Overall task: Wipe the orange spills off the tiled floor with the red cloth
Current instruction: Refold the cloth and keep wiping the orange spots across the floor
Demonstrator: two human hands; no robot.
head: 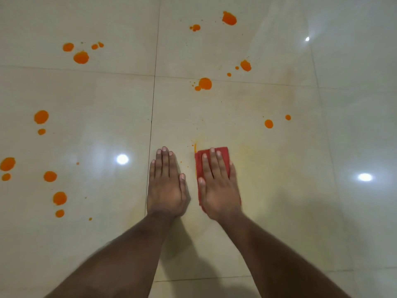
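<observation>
Head view: my right hand (218, 186) lies flat, fingers extended, pressing the red cloth (212, 153) onto the tiled floor (279, 211); no closed grip. My left hand (166, 186) is flat and empty just beside it. An orange smear (195, 147) borders the cloth. Recommendation: even pressure, push forward toward the nearest spill (205, 83)

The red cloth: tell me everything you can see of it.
The red cloth is a small rectangle of soft-looking fabric, apparently folded, lying flat on the tiled floor. The right hand presses palm-down on it with fingers extended, hiding most of it; only its far edge, left edge and a strip on the right near the wrist show. A thin orange smear lies along its far-left corner. The left hand rests on the floor beside it, not touching.
</observation>
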